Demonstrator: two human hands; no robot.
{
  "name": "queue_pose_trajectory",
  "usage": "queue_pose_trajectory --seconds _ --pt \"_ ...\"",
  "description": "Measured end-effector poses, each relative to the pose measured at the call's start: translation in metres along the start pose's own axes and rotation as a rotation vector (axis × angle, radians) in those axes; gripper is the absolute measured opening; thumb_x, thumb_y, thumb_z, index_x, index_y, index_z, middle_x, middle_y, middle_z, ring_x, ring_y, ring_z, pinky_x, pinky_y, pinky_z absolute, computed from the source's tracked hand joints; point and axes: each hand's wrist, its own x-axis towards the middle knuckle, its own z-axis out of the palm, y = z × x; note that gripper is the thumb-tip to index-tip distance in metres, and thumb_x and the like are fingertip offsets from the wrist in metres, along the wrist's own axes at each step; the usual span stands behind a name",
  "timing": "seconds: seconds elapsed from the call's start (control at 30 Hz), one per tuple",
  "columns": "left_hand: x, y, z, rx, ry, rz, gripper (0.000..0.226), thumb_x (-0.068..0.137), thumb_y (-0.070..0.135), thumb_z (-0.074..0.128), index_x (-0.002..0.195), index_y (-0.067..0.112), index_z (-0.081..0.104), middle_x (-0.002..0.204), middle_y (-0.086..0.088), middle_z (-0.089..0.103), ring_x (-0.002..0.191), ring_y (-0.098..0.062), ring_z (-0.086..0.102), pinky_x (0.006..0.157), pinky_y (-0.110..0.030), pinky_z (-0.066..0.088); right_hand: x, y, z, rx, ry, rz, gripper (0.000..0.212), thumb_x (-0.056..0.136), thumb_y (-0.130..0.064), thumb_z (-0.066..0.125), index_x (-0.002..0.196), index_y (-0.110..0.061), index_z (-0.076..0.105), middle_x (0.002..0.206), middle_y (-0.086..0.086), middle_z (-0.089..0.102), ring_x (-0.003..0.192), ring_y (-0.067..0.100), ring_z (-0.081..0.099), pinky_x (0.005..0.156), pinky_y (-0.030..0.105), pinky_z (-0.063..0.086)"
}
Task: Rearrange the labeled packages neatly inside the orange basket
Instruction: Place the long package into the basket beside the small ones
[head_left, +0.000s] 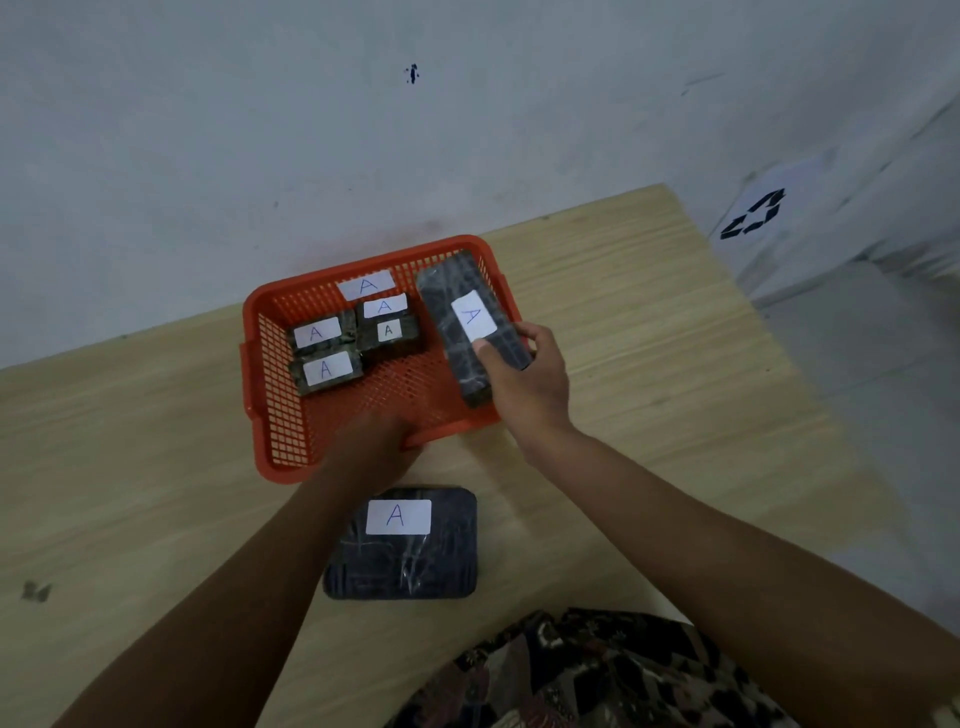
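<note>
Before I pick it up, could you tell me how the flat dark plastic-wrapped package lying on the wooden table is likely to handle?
The flat dark plastic-wrapped package lies flat and broad, so it should not roll or tip. Its glossy wrap may be slightly slippery. The rounded corners and creases suggest soft contents that might flex; weight is unclear.

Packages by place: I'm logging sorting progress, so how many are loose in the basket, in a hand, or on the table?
Loose in the orange basket: 3
Long package in right hand: 1
Flat package on table: 1
Total: 5
</note>
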Motion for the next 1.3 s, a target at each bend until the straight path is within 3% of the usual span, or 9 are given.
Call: queue_pose_trajectory --seconds 0.13,0.3,0.47,0.63,0.7,0.87,0.93,1.2,1.3 --pt "-0.004 0.002 0.006 -0.030 0.042 -0.031 0.019 0.095 0.027 0.058 0.097 0.013 0.072 0.085 -0.009 0.072 0.078 -0.024 0.068 0.075 -0.034 0.055 -0.003 0.009 0.012 -0.092 0.003 0.006 0.041 0.079 -0.040 0.075 0.114 -0.035 0.055 0.085 -0.025 0.057 0.072 -0.014 0.057 0.056 0.003 0.039" --pt "-0.004 -0.001 0.006 -0.028 0.057 -0.016 0.022 0.094 0.029 0.058 0.092 0.012 0.073 0.081 -0.008 0.073 0.071 -0.023 0.068 0.072 -0.036 0.058 0.009 0.011 0.027 -0.271 0.027 -0.071 0.052 0.084 -0.041 0.071 0.131 -0.032 0.051 0.119 -0.001 0.053 0.102 0.013 0.055 0.087 0.028 0.046" --pt "-0.003 -0.004 0.006 -0.033 0.044 -0.014 0.026 0.093 0.034 0.058 0.092 0.013 0.074 0.080 -0.008 0.073 0.070 -0.025 0.069 0.071 -0.039 0.059 0.015 0.010 0.043 -0.377 0.030 -0.102 0.054 0.086 -0.040 0.069 0.135 -0.024 0.053 0.135 0.002 0.044 0.115 0.019 0.054 0.088 0.024 0.039" --pt "-0.002 -0.006 0.006 -0.058 0.021 -0.002 0.030 0.094 0.036 0.055 0.103 0.014 0.072 0.085 -0.009 0.073 0.073 -0.026 0.069 0.074 -0.041 0.059 0.010 0.015 0.041 -0.546 -0.113 -0.160 0.096 0.063 -0.054 0.084 0.141 -0.025 0.035 0.141 0.005 0.030 0.120 0.021 0.047 0.095 0.039 0.046" --pt "-0.002 -0.006 0.007 -0.052 0.018 -0.014 0.029 0.094 0.036 0.056 0.100 0.014 0.073 0.082 -0.008 0.073 0.071 -0.025 0.068 0.073 -0.040 0.059 0.010 0.018 0.037 -0.757 -0.137 -0.252 0.100 0.067 -0.049 0.082 0.146 -0.020 0.028 0.140 0.009 0.033 0.123 0.027 0.047 0.095 0.043 0.049" --pt "-0.001 -0.007 0.008 -0.021 0.007 -0.028 0.030 0.094 0.037 0.053 0.098 0.016 0.074 0.089 -0.009 0.073 0.079 -0.028 0.068 0.075 -0.042 0.058 0.017 0.018 0.032 -1.049 -0.197 -0.344 0.088 0.086 -0.038 0.063 0.155 -0.030 0.009 0.136 0.017 0.043 0.110 0.034 0.056 0.088 0.045 0.050" --pt "0.000 -0.007 0.008 -0.015 0.013 -0.023 0.030 0.094 0.037 0.053 0.097 0.016 0.073 0.088 -0.009 0.073 0.077 -0.027 0.068 0.074 -0.041 0.058 0.021 0.017 0.035 -1.092 -0.253 -0.293 0.080 0.089 -0.037 0.059 0.154 -0.034 0.013 0.137 0.016 0.042 0.112 0.034 0.055 0.088 0.044 0.047" --pt "0.001 -0.011 0.013 0.016 0.030 -0.015 0.030 0.093 0.037 0.054 0.091 0.015 0.075 0.082 -0.008 0.073 0.072 -0.027 0.068 0.071 -0.040 0.058 0.034 0.023 0.039 -1.039 -0.376 -0.125 0.064 0.089 -0.025 0.054 0.149 -0.020 0.032 0.143 0.016 0.036 0.125 0.035 0.047 0.099 0.041 0.041" --pt "0.002 -0.012 0.014 -0.012 0.031 -0.001 0.028 0.092 0.037 0.056 0.098 0.017 0.075 0.085 -0.006 0.074 0.074 -0.024 0.068 0.073 -0.039 0.058 0.027 0.023 0.033 -1.011 -0.327 -0.275 0.055 0.092 -0.027 0.052 0.145 -0.017 0.040 0.143 0.014 0.039 0.122 0.032 0.050 0.096 0.041 0.045"
